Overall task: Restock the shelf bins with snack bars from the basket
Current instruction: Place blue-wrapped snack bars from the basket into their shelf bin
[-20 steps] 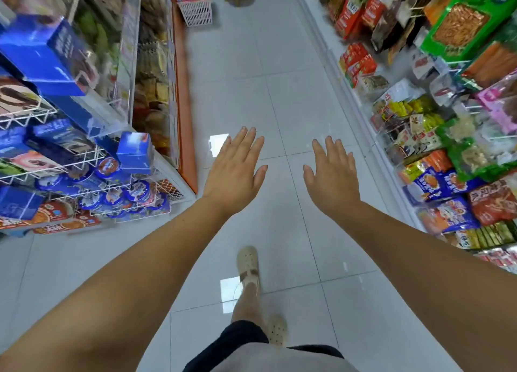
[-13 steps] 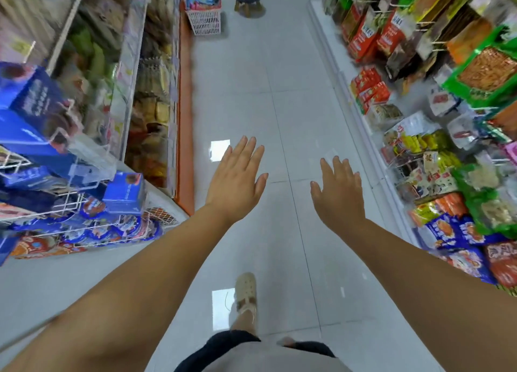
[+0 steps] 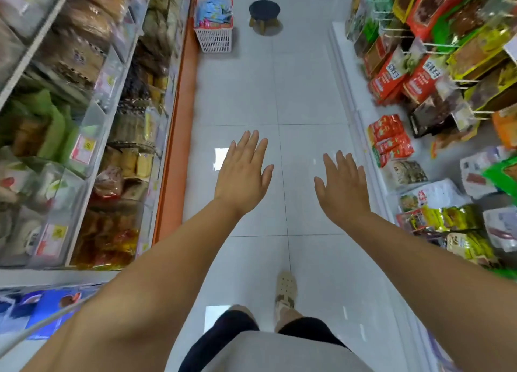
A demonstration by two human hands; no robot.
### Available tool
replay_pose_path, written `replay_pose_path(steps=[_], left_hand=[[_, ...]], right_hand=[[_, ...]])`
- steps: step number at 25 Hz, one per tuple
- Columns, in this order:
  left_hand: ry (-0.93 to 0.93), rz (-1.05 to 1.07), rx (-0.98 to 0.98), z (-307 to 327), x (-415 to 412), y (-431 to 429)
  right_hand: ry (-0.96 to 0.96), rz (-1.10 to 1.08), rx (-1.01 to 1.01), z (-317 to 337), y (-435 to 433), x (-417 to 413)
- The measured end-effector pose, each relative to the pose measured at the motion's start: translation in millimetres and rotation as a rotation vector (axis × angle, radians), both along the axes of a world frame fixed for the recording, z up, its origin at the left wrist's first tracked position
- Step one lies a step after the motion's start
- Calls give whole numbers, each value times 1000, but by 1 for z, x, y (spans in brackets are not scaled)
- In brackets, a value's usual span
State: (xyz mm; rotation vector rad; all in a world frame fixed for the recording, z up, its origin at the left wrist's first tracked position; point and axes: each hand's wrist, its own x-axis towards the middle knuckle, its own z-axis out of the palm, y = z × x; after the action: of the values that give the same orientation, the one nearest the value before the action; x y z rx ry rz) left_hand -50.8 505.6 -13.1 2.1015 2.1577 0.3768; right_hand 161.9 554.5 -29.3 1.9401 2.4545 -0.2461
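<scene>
Sandalled foot (image 3: 285, 290): on the white tiled floor (image 3: 305, 92), nearest.
Left hand (image 3: 242, 173): flat, fingers straight, palm down over the aisle, holding nothing.
Right hand (image 3: 342, 187): likewise flat, touching nothing.
Shelf bins (image 3: 92, 136): clear-fronted, along the left, filled with wrapped snacks; detail blurred.
Peg rack (image 3: 391, 75): right side, hung with red and green packets.
Basket (image 3: 215, 38): white lattice, red rim, on the floor far down the aisle against the left shelf, heaped with blue and pink snack packets (image 3: 214, 12).
Stool (image 3: 264, 12): dark, round, just beside the basket.
</scene>
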Motion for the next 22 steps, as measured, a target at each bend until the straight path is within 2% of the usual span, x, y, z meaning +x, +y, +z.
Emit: replay_pose_path(steps=[5, 10, 22], left_hand=[[-10, 82, 20, 7, -14, 122], [-13, 140, 36, -6, -69, 257], [-15, 96, 30, -7, -187, 609]], right_hand=[[-16, 86, -6, 14, 144, -21], [-10, 132, 18, 6, 285, -74], [41, 76, 52, 9, 633, -188]])
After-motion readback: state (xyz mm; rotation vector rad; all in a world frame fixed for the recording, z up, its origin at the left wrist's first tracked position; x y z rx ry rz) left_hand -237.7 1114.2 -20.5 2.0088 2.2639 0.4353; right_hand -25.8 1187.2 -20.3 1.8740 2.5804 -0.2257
